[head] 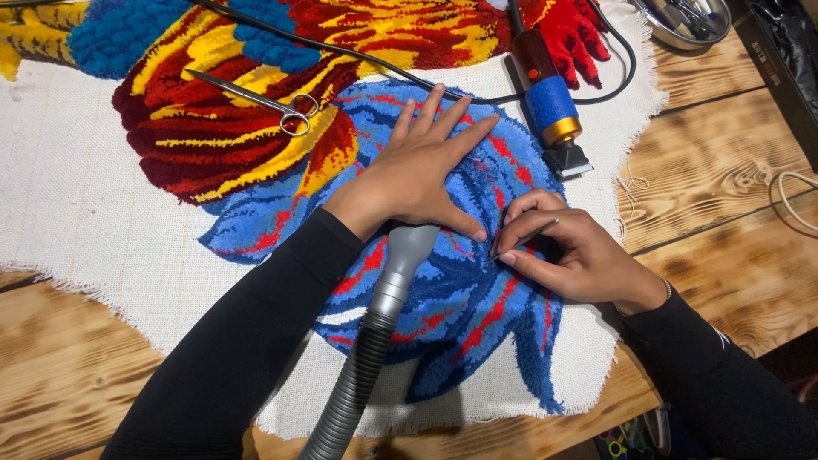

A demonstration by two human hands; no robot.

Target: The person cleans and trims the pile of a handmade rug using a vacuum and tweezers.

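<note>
Blue fluffy yarn lies under your two hands: your left hand [422,175] rests flat and open on the tufted rug [281,128], and your right hand [567,251] pinches one thin metal tool [524,240] against it. One grey ribbed hose [371,341] lies between your arms. Farther out lie one pair of scissors [256,100] and one clipper [550,102], on a rough wooden table [724,162].

- The tufted rug [281,128] showed blue pile streaked with red under the left hand [417,170], and red, yellow and maroon bands beyond it.
- Its backing cloth [77,196] was off-white.
- The hose [366,349] below the rug's blue part was grey.
- The clipper [550,102] beside the rug's blue part was maroon, blue and gold.
- The table [716,162] was scorched brown wood.
- Both sleeves [247,341] were black.
</note>
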